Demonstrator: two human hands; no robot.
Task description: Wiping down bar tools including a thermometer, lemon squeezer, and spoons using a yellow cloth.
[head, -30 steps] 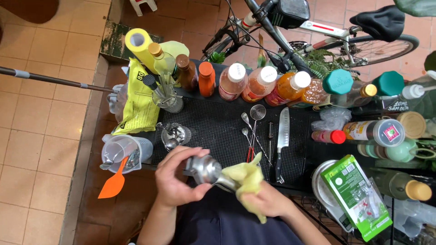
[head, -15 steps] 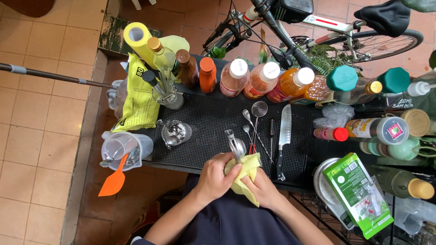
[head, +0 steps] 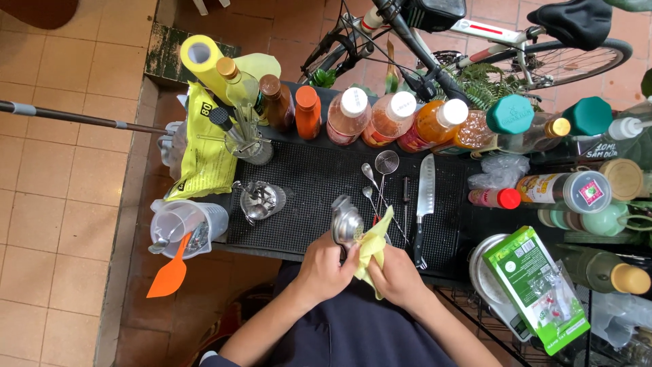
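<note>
My left hand grips the handle of a metal citrus squeezer, whose round head points away from me over the black rubber mat. My right hand holds a yellow cloth pressed against the squeezer's right side. Both hands sit close together at the near edge of the mat.
A knife, a small strainer and bar spoons lie on the mat right of the squeezer. A glass juicer stands to the left. Bottles line the far edge. A plastic jug with an orange spatula sits left; a green packet right.
The squeezer has swung from lying sideways in my left hand to pointing away from me. Both hands have closed in together, and the cloth has shifted along the squeezer.
</note>
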